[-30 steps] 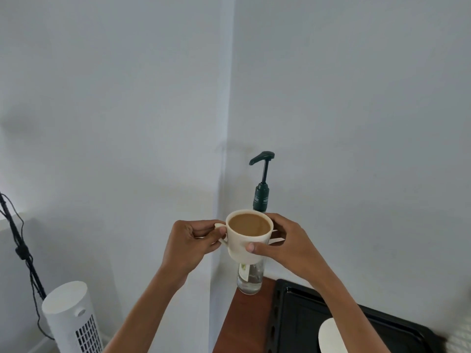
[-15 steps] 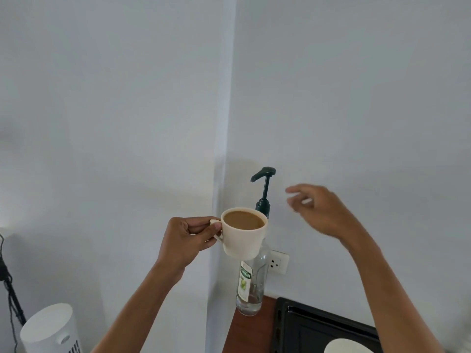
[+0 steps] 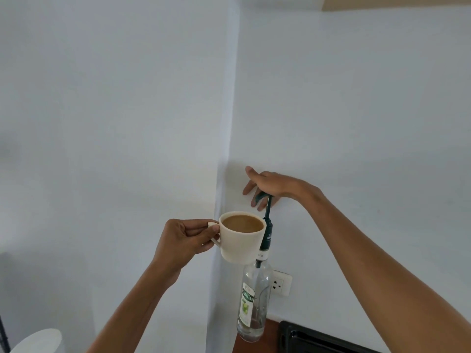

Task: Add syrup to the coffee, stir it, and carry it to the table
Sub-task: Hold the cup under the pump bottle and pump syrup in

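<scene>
From the head view, the left hand pinches the handle of the coffee cup, held up beside the syrup bottle, while the right hand lies palm-down with loosely spread fingers on the pump head, mostly hiding it.

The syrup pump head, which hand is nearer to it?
Right. The right hand rests on top of the syrup pump head, while the left hand is lower, holding the coffee cup by its handle beside the bottle neck.

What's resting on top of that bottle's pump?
The right hand lies palm-down over the pump head, hiding most of it. Only the spout tip and stem show.
</scene>
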The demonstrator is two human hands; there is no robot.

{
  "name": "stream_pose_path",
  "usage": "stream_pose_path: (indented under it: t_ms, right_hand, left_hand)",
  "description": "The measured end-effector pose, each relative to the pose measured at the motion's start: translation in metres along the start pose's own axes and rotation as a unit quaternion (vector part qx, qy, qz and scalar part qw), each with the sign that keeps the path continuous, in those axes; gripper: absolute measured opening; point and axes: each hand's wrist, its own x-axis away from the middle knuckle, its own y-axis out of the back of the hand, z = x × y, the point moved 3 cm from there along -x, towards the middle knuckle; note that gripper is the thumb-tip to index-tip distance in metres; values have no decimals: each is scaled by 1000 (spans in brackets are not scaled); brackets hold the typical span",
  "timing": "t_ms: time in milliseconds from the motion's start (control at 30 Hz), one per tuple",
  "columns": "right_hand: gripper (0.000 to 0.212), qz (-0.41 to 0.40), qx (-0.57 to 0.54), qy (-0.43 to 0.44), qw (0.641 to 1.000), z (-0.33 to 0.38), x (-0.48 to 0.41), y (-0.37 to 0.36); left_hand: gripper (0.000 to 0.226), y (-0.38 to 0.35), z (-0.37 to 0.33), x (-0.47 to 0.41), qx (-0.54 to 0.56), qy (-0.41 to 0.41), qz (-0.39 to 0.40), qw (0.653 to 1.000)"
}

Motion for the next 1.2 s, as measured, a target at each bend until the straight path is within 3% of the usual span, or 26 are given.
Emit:
stream_pose_path:
  t_ms: [400, 1200]
  right_hand:
    - [82, 6, -18, 20, 1000, -11, -15, -5]
    - [79, -54, -45, 55, 996, -28, -24, -10]
  left_hand:
    - [14, -3, -8, -15, 6, -2, 10, 1000]
    - [15, -9, -23, -21, 10, -18, -2, 1000]
